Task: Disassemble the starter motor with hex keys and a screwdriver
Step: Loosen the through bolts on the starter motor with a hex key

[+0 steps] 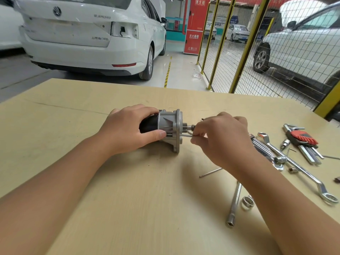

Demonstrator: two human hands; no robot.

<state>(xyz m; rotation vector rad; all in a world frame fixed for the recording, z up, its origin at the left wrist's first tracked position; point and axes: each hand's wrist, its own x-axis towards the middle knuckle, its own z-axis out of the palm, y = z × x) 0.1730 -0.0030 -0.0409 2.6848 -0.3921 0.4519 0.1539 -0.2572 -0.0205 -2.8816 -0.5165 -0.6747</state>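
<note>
Loosening flange bolt: left hand (128, 129) gripping black-and-silver starter motor (165, 127), right hand (219, 137) pinching thin steel hex key (186, 135). Next: steady turns, key seated.

Starter motor (166, 128) on its side (black body, grey flange), hex key (186, 135) at its flange.

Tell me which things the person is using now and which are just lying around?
In use:
starter motor, gripped by left hand
hex key, pinched by right hand

Lying about:
hex key set
ring spanner
socket wrench
loose hex key
</note>
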